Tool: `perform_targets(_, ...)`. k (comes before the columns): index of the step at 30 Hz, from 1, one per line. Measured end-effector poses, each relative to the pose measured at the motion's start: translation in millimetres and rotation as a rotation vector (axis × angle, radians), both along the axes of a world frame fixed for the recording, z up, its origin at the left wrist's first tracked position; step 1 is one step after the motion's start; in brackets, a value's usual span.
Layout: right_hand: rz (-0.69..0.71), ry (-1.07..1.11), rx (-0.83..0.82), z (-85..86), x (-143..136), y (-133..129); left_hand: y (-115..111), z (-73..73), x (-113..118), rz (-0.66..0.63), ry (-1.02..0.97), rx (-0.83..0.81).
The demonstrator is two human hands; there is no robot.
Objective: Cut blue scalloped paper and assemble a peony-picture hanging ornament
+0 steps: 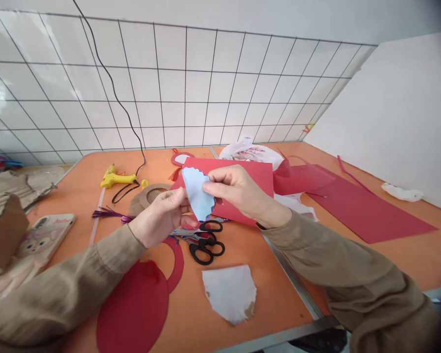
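Observation:
Between my two hands, above the table, is a light blue paper piece (197,192) with a scalloped edge. My left hand (165,213) holds it from the left, thumb and fingers closed at its side. My right hand (238,191) pinches its right edge, thumb on the front face. Below the hands lie scissors (206,247) with black handles, more than one pair overlapping. Behind the paper is a red sheet (255,179). Nearer to me are a red paper circle (135,314), a red ring (177,264) and a torn whitish scrap (231,294).
A yellow glue gun (119,177) with a black cord lies at the back left. A phone (46,240) and cardboard (3,230) are at the left. A white plastic bag (252,152) and red sheets (367,211) lie at the back and right. A tiled wall (169,83) stands behind.

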State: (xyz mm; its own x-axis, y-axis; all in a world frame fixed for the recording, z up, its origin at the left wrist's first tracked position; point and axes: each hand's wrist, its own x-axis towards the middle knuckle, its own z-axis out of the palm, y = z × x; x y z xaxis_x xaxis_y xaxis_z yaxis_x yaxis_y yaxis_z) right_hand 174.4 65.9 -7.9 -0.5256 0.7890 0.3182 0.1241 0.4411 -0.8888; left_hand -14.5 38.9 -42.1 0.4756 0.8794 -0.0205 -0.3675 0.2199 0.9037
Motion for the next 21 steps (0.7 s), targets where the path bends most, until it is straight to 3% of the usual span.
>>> perform_targets(5, 0.033, -0.042, 0.007, -2.4, 0.0, -1.2, -5.0, -7.9, 5.8, 0.08, -0.027, -0.072)
perform_targets(11, 0.019, -0.06, 0.03, -3.5, -0.1, 0.5, -4.3, -8.5, 6.0, 0.185, 0.049, -0.002)
perform_targets(21, 0.036, -0.055, 0.042, -5.1, 0.3, 3.9, -4.6, 0.1, 3.6, 0.136, 0.148, 0.002)
